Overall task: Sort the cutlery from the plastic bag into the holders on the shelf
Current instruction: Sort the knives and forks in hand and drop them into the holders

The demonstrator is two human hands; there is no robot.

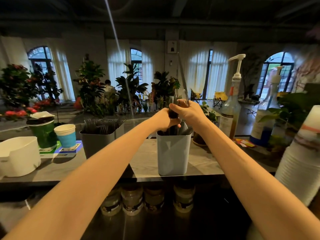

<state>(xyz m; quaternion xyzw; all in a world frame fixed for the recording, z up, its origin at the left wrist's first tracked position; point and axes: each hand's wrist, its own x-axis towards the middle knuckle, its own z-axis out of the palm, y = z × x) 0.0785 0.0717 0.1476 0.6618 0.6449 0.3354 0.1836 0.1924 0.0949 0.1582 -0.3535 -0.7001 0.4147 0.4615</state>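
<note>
Head view: both hands' grip clenched on upright cutlery bundle point(174, 111) above light holder point(173, 153).

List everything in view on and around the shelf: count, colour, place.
light blue plastic holder: 1, shelf centre, dark cutlery inside
dark grey plastic holder: 1, left of it, packed with dark cutlery
paper cups: 2, one green, one white and blue, shelf left
white plastic container: 1, far left
pump syrup bottles: 2, clear, shelf right
stack of white cups: 1, far right edge
lidded jars: about 4, below the shelf
potted plants: several, green, background
left hand: 1, gripping a dark cutlery bundle above the blue holder
right hand: 1, on the same bundle
</note>
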